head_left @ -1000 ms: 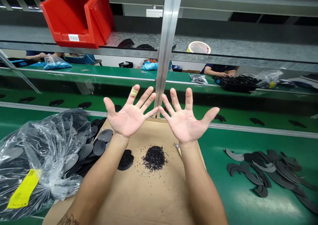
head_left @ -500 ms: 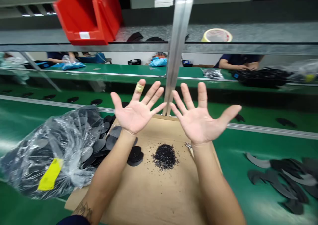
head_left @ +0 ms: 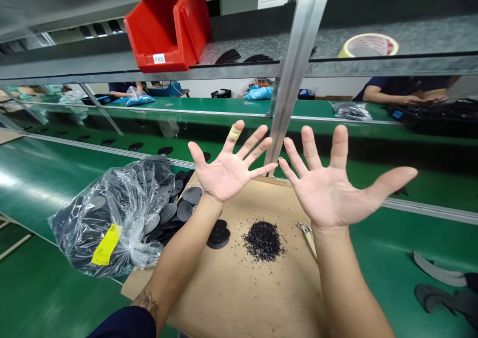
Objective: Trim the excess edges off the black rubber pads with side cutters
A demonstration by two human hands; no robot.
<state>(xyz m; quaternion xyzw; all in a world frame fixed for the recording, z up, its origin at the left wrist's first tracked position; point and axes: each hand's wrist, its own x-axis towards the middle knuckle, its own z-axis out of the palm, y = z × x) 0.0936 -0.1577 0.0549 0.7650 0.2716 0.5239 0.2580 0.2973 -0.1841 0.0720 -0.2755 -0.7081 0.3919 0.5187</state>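
Both palms face me, raised above a sheet of brown cardboard (head_left: 231,298). My left hand (head_left: 227,171) is open with its fingers spread, and yellow tape is wrapped round one finger. My right hand (head_left: 332,188) is open too, thumb stretched out to the right. Neither holds anything. Below and between them lies a heap of tiny black pieces (head_left: 263,241) on the cardboard. Several black discs (head_left: 218,236) are stacked beside my left forearm. A pair of pliers (head_left: 308,238) with pale handles lies by my right wrist, partly hidden by the forearm.
A clear plastic bag (head_left: 123,213) of black discs, with a yellow label, spills out at left. Curved black parts (head_left: 444,293) lie at right on the green bench. Overhead, a shelf carries a red bin (head_left: 168,29) and a tape roll (head_left: 369,44). A metal post (head_left: 298,64) stands ahead; people work beyond.
The view has turned left, so the surroundings sit further right. Both hands stay raised with fingers spread; the right one looks larger and closer. More of the pliers shows now.
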